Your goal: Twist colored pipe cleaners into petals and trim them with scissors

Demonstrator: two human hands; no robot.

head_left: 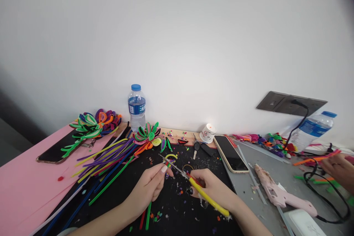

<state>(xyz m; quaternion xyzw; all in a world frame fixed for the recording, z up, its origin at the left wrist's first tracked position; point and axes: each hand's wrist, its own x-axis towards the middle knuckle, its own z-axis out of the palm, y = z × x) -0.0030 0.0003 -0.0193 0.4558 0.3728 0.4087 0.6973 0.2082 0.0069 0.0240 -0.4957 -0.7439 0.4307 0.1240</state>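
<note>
Holding small yellow-handled scissors to a little fuzzy, multicoloured craft piece

Closed at the fingertips, the person's left hand (pixel 153 182) pinches the little fuzzy, multicoloured craft piece (pixel 169 163) above a black work mat (pixel 199 225). The right hand (pixel 211 188) is wrapped around the metal-bladed scissors with long yellow handles (pixel 206 196), whose blades slant up to the left and reach the pinched piece; whether they touch it cannot be told. A green and a red fuzzy stem (pixel 148 215) lie just below the left hand. Tiny coloured scraps (pixel 181 191) are scattered over the mat between and around the hands.

To the left rests a loose bundle of purple, yellow and blue fuzzy stems (pixel 110 162), with a green-petalled fuzzy flower (pixel 148 132) at its far end. Behind it, a clear plastic bottle with a blue cap and label (pixel 136 107) stands upright near the wall. Beyond the right hand are a white paper cup (pixel 208 133), a dark-screened phone in a pale case (pixel 231 154) and, farther right, a pale pink glue gun (pixel 282 193) lying on its side. At the far right, a co-worker's hand (pixel 339 167) is near orange stems.
</note>
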